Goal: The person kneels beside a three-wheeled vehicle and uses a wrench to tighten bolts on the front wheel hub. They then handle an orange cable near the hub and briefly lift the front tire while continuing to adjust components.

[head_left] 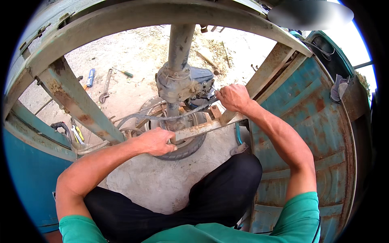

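Observation:
My left hand (156, 141) is closed over the left end of a rusty pale metal crossbar (198, 129), fingers curled round its edge. Ahead, my right hand (234, 98) is closed, its fingertips pinched together beside a grey, bolted gear housing (184, 83). A grey corrugated cable sleeve (178, 116) runs from the left and reaches those fingertips. What they pinch is hidden by the fingers. Below the housing lies a wheel with a black tyre (184, 152), partly covered by the crossbar and my left hand. A thick grey tube (181, 46) rises from the housing's far side.
A rusty vehicle frame (77, 103) surrounds the opening. An adjustable wrench (106, 86), screwdriver (123, 72) and blue box (90, 77) lie on the ground. Further left are spanners (77, 134). A rusty teal panel (300, 146) stands at right, with a grey glove (339, 88) on its edge.

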The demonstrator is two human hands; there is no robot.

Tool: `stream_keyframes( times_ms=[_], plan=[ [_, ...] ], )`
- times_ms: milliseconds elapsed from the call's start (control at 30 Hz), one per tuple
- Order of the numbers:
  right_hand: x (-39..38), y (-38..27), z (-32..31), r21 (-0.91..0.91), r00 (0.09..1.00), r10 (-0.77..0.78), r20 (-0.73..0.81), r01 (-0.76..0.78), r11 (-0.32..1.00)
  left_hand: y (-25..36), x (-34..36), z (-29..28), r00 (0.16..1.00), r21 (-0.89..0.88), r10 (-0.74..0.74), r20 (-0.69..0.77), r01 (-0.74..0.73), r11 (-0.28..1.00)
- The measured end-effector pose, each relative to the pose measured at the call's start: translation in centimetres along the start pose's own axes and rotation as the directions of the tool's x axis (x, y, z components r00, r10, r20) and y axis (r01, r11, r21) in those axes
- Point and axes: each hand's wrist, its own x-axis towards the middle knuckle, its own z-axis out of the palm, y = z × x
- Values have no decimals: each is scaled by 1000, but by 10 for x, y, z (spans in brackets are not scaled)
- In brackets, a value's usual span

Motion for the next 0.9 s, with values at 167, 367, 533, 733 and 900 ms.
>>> stream_keyframes(
  times_ms=[167,367,533,733,900],
  plan=[
    [2,23,-14,0,967,-234,99,235,972,22,7,12,927,129,-162,339,125,984],
    [10,35,-5,261,958,-283,37,264,928,64,56,42,990,-300,-144,1,138,944],
    [15,49,-4,502,961,-253,-113,275,820,115,137,31,882,-939,-342,-324,-255,233],
    [22,53,-4,584,974,-176,-144,227,779,112,185,23,843,-800,-410,-348,-495,-339],
    [26,47,14,709,994,-69,-84,108,697,111,204,11,838,-741,-436,-328,-514,-432]
  ],
)
